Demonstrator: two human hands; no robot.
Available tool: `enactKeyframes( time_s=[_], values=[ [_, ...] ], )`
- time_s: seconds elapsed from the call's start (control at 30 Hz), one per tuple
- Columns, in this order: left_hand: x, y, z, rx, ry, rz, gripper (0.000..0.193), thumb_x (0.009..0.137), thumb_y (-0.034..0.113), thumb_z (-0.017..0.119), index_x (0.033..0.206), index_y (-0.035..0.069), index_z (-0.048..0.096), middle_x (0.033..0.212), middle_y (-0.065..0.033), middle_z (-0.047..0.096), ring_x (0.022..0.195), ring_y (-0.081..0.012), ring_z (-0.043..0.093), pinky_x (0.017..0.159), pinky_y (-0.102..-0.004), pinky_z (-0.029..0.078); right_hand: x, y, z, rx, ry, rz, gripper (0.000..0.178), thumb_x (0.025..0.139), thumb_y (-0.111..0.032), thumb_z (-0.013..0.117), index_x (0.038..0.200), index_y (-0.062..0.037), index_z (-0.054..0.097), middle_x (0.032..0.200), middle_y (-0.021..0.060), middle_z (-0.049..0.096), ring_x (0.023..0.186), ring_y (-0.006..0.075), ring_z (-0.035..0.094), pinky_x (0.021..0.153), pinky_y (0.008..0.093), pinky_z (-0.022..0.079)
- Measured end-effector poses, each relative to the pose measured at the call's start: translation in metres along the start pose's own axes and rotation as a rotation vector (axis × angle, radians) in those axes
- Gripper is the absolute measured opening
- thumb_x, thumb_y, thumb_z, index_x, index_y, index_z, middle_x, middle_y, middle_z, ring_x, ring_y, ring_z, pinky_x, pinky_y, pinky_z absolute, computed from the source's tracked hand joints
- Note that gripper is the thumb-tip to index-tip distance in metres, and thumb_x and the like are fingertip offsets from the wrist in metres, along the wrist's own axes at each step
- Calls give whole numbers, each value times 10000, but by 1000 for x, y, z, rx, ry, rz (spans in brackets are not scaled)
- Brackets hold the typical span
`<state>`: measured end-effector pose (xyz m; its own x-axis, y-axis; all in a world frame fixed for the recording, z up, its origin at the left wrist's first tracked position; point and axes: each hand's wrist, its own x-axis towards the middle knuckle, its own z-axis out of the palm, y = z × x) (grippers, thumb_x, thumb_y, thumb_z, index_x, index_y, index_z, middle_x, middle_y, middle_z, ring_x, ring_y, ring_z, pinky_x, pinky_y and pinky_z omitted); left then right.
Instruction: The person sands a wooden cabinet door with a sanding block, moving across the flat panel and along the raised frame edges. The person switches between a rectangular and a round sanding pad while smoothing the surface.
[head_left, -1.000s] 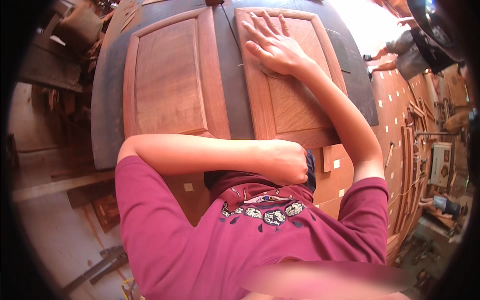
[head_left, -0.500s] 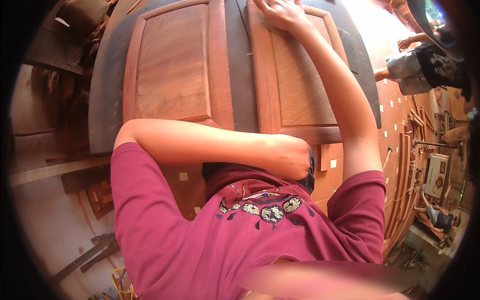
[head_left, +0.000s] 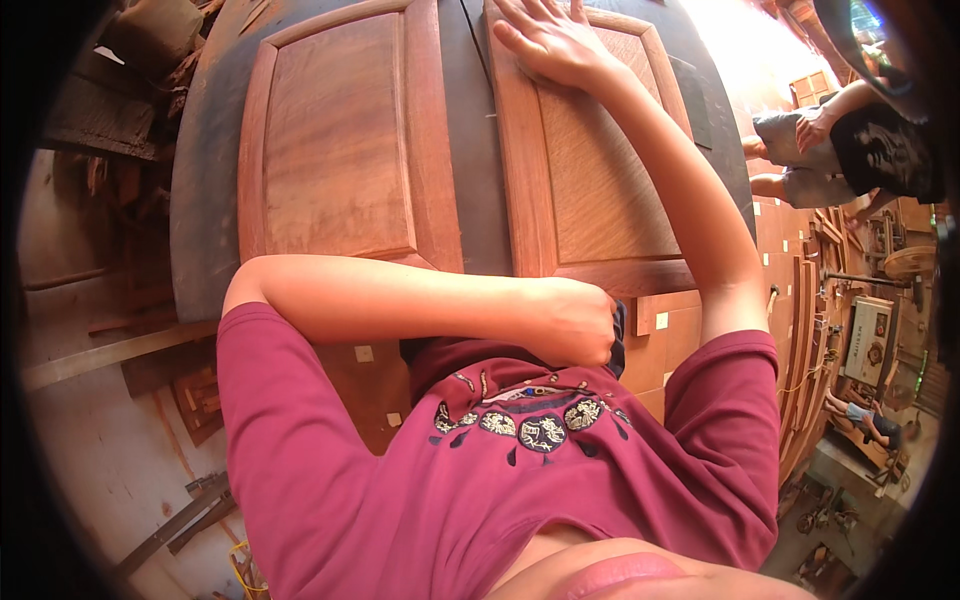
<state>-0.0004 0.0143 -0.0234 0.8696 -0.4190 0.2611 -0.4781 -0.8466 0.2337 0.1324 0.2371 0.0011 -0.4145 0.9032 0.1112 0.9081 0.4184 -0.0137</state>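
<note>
Two framed wooden panels, like cabinet doors, lie side by side on a dark tabletop [head_left: 478,190]. My right hand [head_left: 553,45] lies flat on the upper left part of the right panel [head_left: 595,170], fingers spread, across its frame and inner face. In front of my waist, my left forearm crosses below the left panel [head_left: 340,140]. My left hand [head_left: 573,320] is closed in a fist beside dark cloth [head_left: 620,335] at my waist; its fingertips are turned away, so whatever it may hold is hidden.
At the right, a person [head_left: 840,150] in grey shorts stands on the tiled floor. Long wooden strips [head_left: 797,350] lie beyond my right arm, near a pale box-shaped machine [head_left: 868,338]. Another person [head_left: 865,425] is lower right. A wooden ledge [head_left: 110,355] runs along the left.
My right hand has slid a little toward me on the right panel, and its spread fingers show more fully. My left hand stays at my waist. The standing person at the right has shifted.
</note>
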Motion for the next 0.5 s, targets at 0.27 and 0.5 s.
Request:
enactKeyframes(
  time_s=[0.27,0.5],
  values=[
    [-1,0,0,0,5,10,137,770,193,678,728,62,675,712,-71,679,753,-249,692,775,-350,552,-78,-33,7,18,182,-156,792,1038,-683,199,1640,-176,291,1724,125,178,1603,324,93,1267,592,-41],
    [4,-1,0,-31,-36,-5,144,764,199,672,702,69,658,721,-67,675,739,-237,688,764,-348,540,-158,-73,-25,138,22,-275,879,995,-735,226,1621,-127,337,1713,145,218,1589,365,157,1264,601,1]
  ],
)
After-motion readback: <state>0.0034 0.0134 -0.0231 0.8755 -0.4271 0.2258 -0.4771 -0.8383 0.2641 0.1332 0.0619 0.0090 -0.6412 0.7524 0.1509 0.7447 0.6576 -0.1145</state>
